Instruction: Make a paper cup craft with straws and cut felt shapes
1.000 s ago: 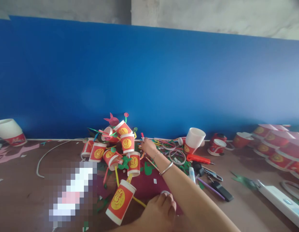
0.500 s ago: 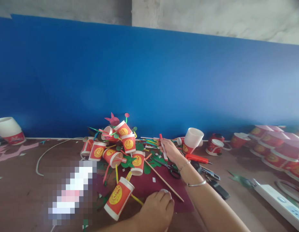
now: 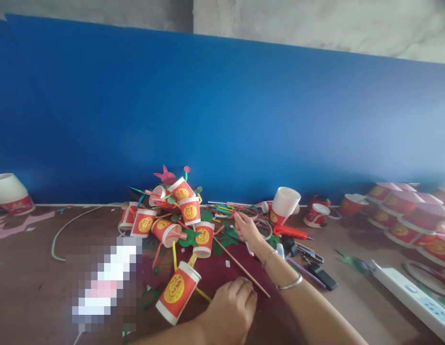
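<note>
The right hand (image 3: 246, 228) is stretched out over the middle of the counter (image 3: 35, 287), towards its far edge, with its fingers closed around a slim pen (image 3: 249, 249). Only the pen's pale lower end shows, sticking out under the palm. Two bangles sit on that wrist. The left hand (image 3: 227, 311) lies close to the near edge, curled into a loose fist, with its fingertips pressed down on a dark red sheet (image 3: 222, 268); nothing shows inside it. A thin wooden stick (image 3: 240, 265) lies slantwise across the sheet between the two hands. Its near end passes right by the left fingertips, though I cannot tell whether they touch. Just left of the left hand a red paper cup (image 3: 177, 292) lies on its side with a yellow straw under it. Beyond it, a heap of red cups (image 3: 172, 218) with coloured straws and green cut-outs is piled up near the far edge, to the left of the right hand. To the right of that hand stands a tilted white cup (image 3: 286, 201). A red cutter (image 3: 292, 233) lies in front of the cup, with dark tools (image 3: 308, 256) nearer still. A white power strip (image 3: 412, 292) lies towards the right edge, and stacked red cups (image 3: 405, 211) stand at the far right corner.
</note>
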Available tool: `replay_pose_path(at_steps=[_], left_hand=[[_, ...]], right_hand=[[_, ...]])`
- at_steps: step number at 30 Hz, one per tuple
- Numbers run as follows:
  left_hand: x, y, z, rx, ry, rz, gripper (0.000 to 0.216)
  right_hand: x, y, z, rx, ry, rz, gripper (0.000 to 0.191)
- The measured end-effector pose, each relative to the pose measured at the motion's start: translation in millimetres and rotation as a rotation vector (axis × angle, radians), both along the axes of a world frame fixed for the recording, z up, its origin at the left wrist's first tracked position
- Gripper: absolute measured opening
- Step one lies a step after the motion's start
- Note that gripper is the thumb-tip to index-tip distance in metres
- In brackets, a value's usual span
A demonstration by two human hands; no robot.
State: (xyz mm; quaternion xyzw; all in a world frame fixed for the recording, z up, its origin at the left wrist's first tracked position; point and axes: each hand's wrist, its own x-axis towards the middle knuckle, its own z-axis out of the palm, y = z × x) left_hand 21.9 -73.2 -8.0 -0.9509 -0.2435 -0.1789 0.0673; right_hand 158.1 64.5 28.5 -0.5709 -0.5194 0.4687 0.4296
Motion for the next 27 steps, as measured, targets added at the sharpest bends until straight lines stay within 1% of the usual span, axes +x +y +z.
replay_pose_path(at_steps=[3,5,6,8,9,11,12,13,16,19,21,23,25,27], left_hand=[[-1,1,-0.9,0.006,0.003,-0.007,0.039],[-1,1,0.2,0.006,0.013,-0.007,0.039],[-1,0,1.4,0.002,0.019,-0.009,0.04],[-2,-1,4.9,-0.008,0.03,-0.014,0.042],[-2,-2,6.8,-0.016,0.036,-0.009,0.042],[-2,-4,10.4,-0.037,0.047,0.005,0.042],[-2,-5,12.0,-0.05,0.051,0.014,0.042],[-2,-6,13.6,-0.067,0.052,0.022,0.04],[-3,-8,19.2,-0.138,-0.013,0.029,0.035],[-5,-8,24.6,-0.239,-0.252,0.037,0.036],[-6,-6,24.7,-0.33,-0.483,0.071,0.037],[-7,-2,20.4,-0.445,-0.729,0.175,0.041],[-6,4,12.7,-0.574,-0.934,0.313,0.049],[-5,13,4.8,-0.693,-1.082,0.372,0.05]], right_hand=[[2,-2,0.3,-0.029,-0.147,0.013,0.035],[3,-8,1.7,-0.017,-0.232,0.003,0.033],[4,-13,2.6,0.008,-0.276,-0.001,0.039],[3,-26,4.4,0.06,-0.388,0.028,0.062],[3,-33,5.2,0.11,-0.523,0.095,0.072],[1,-47,6.9,0.089,-0.72,0.228,0.089],[1,-52,7.7,0.082,-0.783,0.273,0.093],[1,-56,8.6,0.082,-0.827,0.284,0.093],[4,-61,11.6,0.164,-0.86,0.217,0.088],[13,-58,13.0,0.241,-0.701,0.167,0.077],[19,-55,12.4,0.22,-0.499,0.13,0.068],[23,-54,11.6,0.135,-0.242,0.063,0.056],[26,-56,11.7,0.03,0.053,-0.001,0.038],[28,-61,13.0,-0.062,0.312,-0.017,0.023]])
